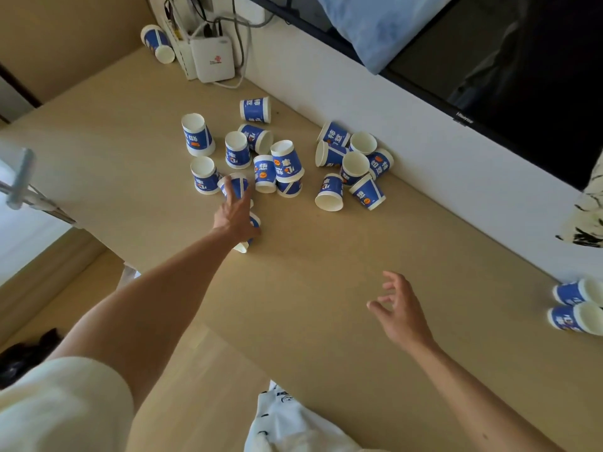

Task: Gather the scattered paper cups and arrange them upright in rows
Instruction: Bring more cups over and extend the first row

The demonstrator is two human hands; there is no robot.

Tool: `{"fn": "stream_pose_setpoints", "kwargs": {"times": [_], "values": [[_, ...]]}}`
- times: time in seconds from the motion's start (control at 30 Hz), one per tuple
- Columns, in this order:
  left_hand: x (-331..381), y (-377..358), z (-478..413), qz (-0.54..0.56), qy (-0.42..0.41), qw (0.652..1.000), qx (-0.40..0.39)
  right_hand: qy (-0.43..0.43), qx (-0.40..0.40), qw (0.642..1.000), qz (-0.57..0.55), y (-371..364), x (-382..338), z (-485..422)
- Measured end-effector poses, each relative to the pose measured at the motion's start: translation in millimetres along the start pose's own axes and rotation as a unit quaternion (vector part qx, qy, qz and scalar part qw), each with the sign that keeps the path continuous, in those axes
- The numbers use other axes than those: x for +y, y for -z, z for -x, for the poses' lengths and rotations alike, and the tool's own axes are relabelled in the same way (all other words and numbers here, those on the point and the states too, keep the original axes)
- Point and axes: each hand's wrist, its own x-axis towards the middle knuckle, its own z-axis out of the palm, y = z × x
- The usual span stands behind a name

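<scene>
Several blue-and-white paper cups lie scattered on the light wooden table (326,272). A left cluster (287,161) mixes upside-down and tipped cups. A right cluster (354,164) sits against the white wall. Two cups (569,305) lie on their sides at the far right edge, and one lone cup (158,44) lies at the back beside a router. My left hand (235,216) reaches into the left cluster, finger and thumb on either side of one cup (238,187); another cup (253,223) lies partly hidden under the palm. My right hand (403,309) hovers over bare table, fingers apart, holding nothing.
A white router (212,58) with cables stands at the back corner. A dark TV screen (489,70) hangs above the wall, with a light blue cloth (375,24) draped over it. A black-and-white patterned object (587,220) sits at the right. The table's near edge runs diagonally past my left arm.
</scene>
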Motion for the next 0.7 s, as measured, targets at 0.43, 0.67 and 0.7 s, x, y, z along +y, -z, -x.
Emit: {"fn": "stream_pose_setpoints", "kwargs": {"times": [0.43,0.67,0.7], "values": [[45,-69,74,0.058,-0.125,0.990,-0.026,0.015,-0.104,0.994,0.034,-29,-24,5],[53,-61,78,0.125,-0.132,0.982,0.043,0.066,-0.128,0.985,0.090,-38,-41,1],[52,-56,75,0.130,-0.132,0.980,0.078,0.082,-0.129,0.982,0.107,-40,-46,-1]]}}
